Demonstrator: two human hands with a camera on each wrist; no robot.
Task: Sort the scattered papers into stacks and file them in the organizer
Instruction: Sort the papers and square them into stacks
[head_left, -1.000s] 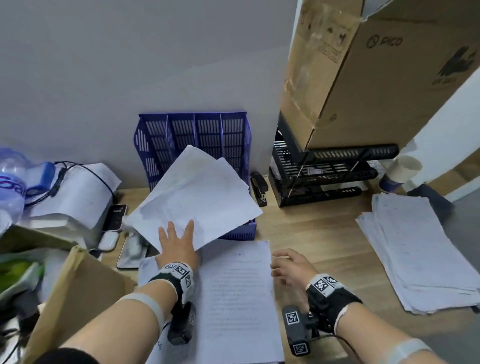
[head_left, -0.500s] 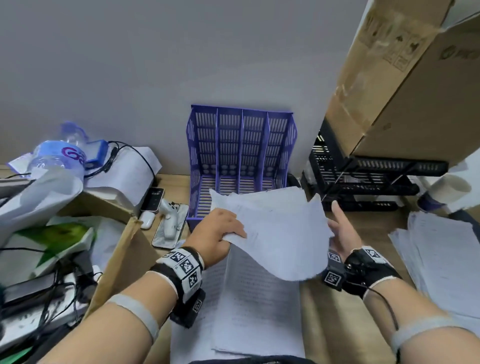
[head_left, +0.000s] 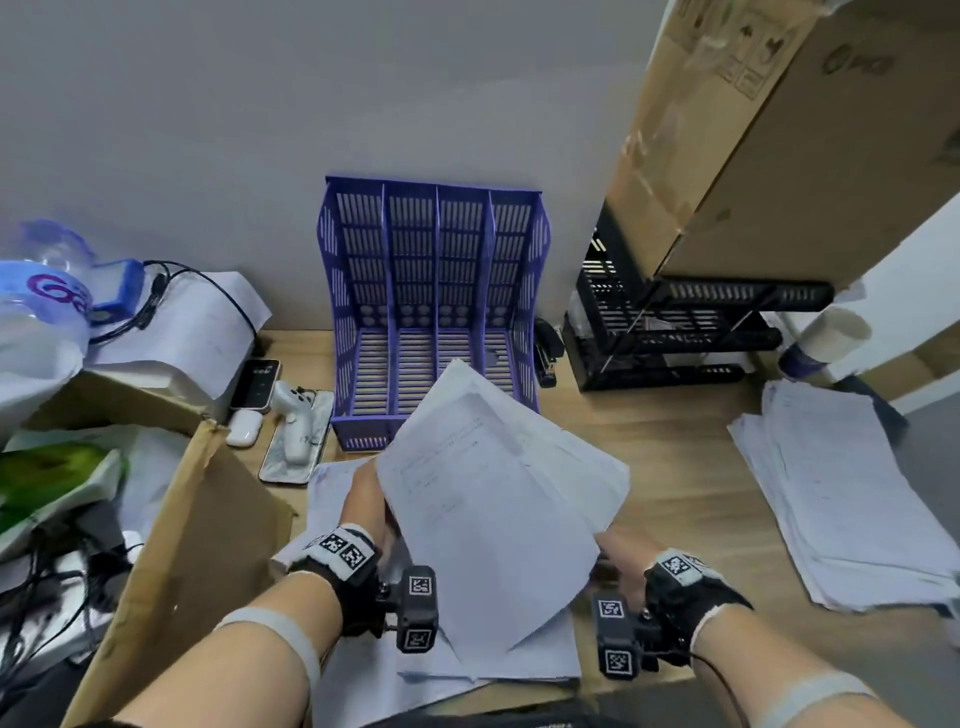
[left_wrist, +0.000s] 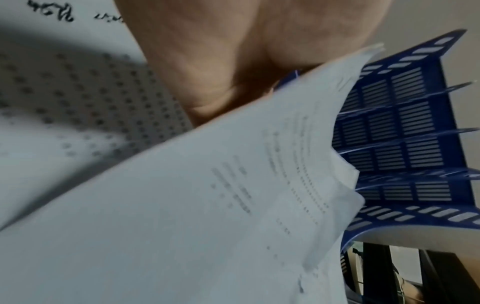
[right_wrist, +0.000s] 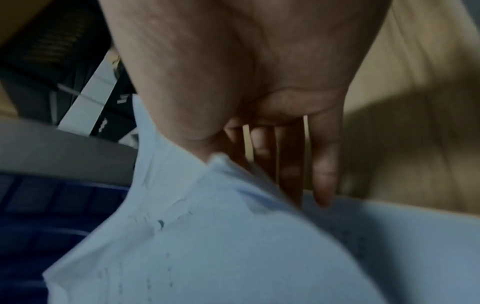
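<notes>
I hold a fanned bundle of white printed sheets tilted above the desk, in front of the purple slotted organizer. My left hand grips the bundle's left edge, and the paper hides its fingers. In the left wrist view the bundle crosses below the palm, with the organizer behind. My right hand sits at the bundle's lower right edge. The right wrist view shows its fingers straight and spread against the sheets. More sheets lie flat on the desk underneath.
A thick paper stack lies at the right of the wooden desk. A black wire tray under a big cardboard box stands right of the organizer, with a stapler between. Left: a phone, an earbud case, an open carton, cables.
The bundle has come down and toward me, turned more upright on its corner. My right hand moved from beside it to its lower right edge. My left hand keeps its hold.
</notes>
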